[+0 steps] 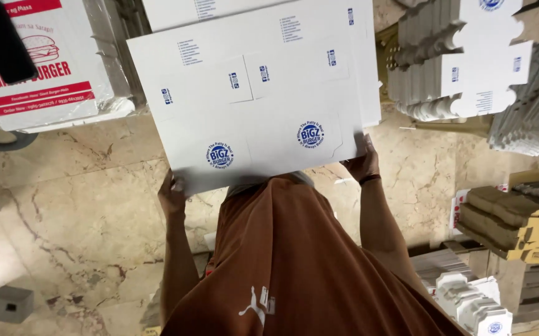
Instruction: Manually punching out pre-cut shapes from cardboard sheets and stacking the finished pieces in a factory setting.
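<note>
Left hand [171,194] and right hand [363,163] each pinch an opposite near corner of the flat white carton blank [250,106], which extends away from the body, long axis running hand to hand.

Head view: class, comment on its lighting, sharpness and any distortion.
Head view: soft, even light, no harsh glare on the white cardboard sheet; faint shadow under it on the marble floor; left hand and right hand reasonably sharp; wide-angle lens tilts the stacks at the edges.
</note>
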